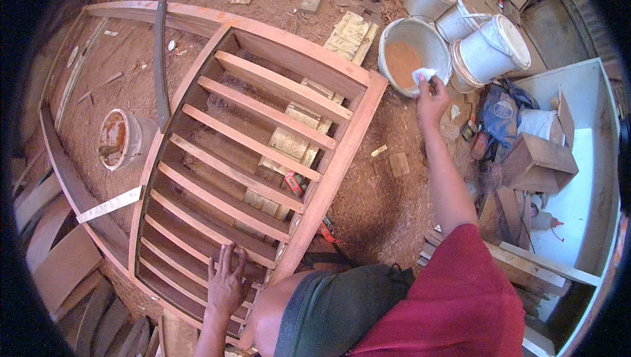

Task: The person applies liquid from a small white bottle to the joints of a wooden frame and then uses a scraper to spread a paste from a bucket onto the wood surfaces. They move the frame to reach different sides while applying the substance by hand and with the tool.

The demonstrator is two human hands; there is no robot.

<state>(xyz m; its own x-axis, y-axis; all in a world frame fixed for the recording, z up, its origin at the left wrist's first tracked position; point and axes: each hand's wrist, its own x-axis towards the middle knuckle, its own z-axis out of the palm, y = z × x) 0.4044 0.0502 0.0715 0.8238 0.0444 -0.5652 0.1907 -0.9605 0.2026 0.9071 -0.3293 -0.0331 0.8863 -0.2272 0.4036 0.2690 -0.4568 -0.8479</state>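
My right hand [434, 96] reaches out to the far right and pinches a small white cloth or wad [424, 75] over the near rim of a wide whitish basin [430, 39]. Orange-brown powder or liquid [403, 58] covers the basin's bottom; I cannot tell which. With fingers spread, my left hand [227, 279] lies on the slats at the near end of a curved wooden frame [360, 112]. Parallel wooden slats [253, 133] run across this frame, and nothing is held in the left hand.
White buckets [490, 48] crowd behind the basin. A smaller bucket with reddish-brown stains [131, 137] stands left of the slatted frame. At right, a pale box-like cabinet [585, 179] holds wood and bottles. Boards [59, 245] are stacked at lower left; wood blocks [351, 35] lie on the dirt floor.
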